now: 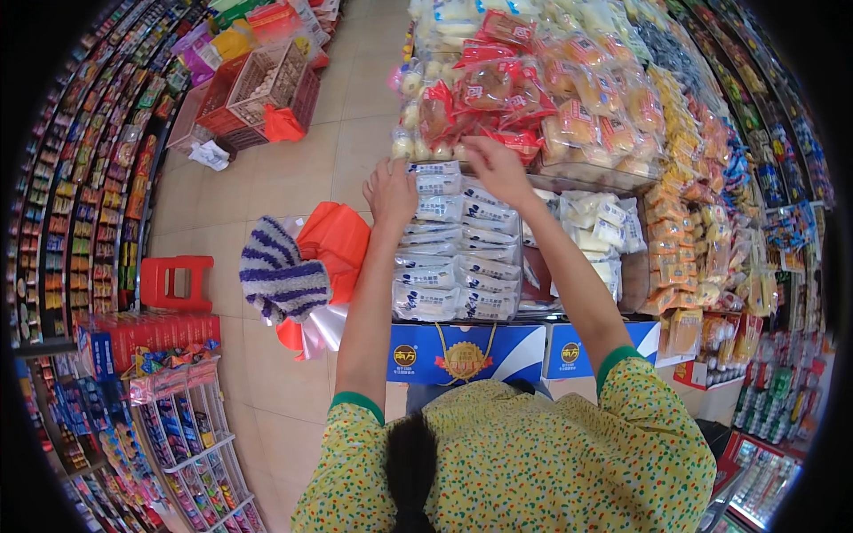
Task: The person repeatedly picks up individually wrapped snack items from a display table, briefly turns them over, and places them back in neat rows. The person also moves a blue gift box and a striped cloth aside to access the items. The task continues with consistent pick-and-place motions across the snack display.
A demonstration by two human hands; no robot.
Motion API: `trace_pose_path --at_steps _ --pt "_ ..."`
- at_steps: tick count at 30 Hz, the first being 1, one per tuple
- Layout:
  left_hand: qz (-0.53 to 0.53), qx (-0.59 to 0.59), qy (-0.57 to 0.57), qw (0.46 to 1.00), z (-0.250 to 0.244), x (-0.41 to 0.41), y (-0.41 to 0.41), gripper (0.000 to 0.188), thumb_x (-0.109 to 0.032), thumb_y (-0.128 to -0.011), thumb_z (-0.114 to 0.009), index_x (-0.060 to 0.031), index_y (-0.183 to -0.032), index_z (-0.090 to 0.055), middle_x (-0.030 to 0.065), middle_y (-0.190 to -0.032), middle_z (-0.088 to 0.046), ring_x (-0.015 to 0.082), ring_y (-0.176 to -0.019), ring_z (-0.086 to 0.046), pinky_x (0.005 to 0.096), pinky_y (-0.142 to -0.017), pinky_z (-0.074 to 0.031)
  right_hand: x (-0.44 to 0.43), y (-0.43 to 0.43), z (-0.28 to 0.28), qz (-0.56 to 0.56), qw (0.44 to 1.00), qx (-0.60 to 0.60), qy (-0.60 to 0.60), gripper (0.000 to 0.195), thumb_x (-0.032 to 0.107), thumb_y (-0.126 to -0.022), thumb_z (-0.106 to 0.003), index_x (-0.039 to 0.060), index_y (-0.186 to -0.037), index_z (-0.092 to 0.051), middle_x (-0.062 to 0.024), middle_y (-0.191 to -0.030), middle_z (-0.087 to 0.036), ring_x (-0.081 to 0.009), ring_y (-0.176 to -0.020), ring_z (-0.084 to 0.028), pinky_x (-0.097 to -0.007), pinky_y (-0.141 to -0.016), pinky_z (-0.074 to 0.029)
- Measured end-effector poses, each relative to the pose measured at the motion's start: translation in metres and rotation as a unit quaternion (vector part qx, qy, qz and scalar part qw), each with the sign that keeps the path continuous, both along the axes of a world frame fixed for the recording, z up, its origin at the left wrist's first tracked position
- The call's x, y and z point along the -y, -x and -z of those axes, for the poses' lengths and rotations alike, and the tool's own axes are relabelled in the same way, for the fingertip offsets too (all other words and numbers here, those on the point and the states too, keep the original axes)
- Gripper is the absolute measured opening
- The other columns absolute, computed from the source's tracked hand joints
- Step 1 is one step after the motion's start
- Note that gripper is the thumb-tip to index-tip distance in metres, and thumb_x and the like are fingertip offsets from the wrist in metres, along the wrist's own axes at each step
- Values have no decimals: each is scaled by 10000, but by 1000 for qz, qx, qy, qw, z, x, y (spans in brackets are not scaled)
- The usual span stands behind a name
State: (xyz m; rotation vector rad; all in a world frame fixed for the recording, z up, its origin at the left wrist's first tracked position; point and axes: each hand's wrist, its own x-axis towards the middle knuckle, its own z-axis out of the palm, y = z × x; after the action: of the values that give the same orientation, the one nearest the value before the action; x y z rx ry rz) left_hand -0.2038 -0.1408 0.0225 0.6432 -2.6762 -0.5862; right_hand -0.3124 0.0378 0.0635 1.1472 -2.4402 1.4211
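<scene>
Two columns of white packets with blue print [433, 273] lie in rows in front of me, and seem to be packaged bread. My left hand [392, 193] rests along the left side of the far end of the left column, fingers slightly bent. My right hand [496, 170] is over the far end of the right column, its fingers pointing left towards the other hand. Nothing shows in either hand, though the right fingertips are partly hidden. Just beyond the hands are red bags of bread [490, 83] and round pale packaged items [410, 114].
Clear-bagged buns [586, 86] and a bin of small white packets [603, 223] are to the right. Left are a striped cloth [283, 270] with red plastic bags [336, 240], a red stool [176, 283] and crates [260, 86]. Blue cartons [466, 353] front the display.
</scene>
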Motion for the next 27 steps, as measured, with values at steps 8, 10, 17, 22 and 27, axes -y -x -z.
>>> trace_pose_path --at_steps 8,10,17,22,27 --pt "220 121 146 957 -14 -18 17 466 -405 -943 -429 -208 -1365 -429 88 -1390 -439 309 -1295 -385 588 -1069 -208 -147 -41 32 130 957 70 -251 155 59 -821 -524 -14 -893 -641 -240 -849 -646 -403 -826 -628 -460 -730 -495" --pt "237 180 137 945 -11 -13 25 513 -456 -955 -363 -218 -1409 -358 85 -1402 -427 291 -1310 -374 597 -1075 -195 -156 -56 55 66 910 128 -388 156 71 -774 -541 -41 -834 -632 -281 -824 -628 -440 -854 -613 -496 -765 -485" --pt "200 81 185 959 -27 -20 16 552 -464 -946 -396 -174 -1414 -357 125 -1399 -420 293 -1315 -363 639 -1055 -157 -145 -97 134 113 862 217 -443 385 75 -745 -601 -48 -1085 -469 -283 -956 -634 -448 -899 -624 -473 -786 -522" --pt "250 -56 6 967 -76 -60 -35 504 -334 -926 -524 -55 -1337 -435 161 -1254 -515 315 -1163 -487 512 -1015 -314 -178 -97 81 153 909 230 -312 329 117 -778 -638 -26 -1058 -540 -234 -964 -650 -363 -863 -645 -432 -745 -516" --pt "217 -101 -349 906 -63 -118 -92 380 -262 -896 -616 -6 -1168 -544 109 -1037 -615 182 -897 -593 305 -744 -486 -184 -115 -11 -42 877 477 -30 288 98 -835 -649 -13 -1097 -606 -63 -907 -648 -111 -812 -589 -267 -706 -479"
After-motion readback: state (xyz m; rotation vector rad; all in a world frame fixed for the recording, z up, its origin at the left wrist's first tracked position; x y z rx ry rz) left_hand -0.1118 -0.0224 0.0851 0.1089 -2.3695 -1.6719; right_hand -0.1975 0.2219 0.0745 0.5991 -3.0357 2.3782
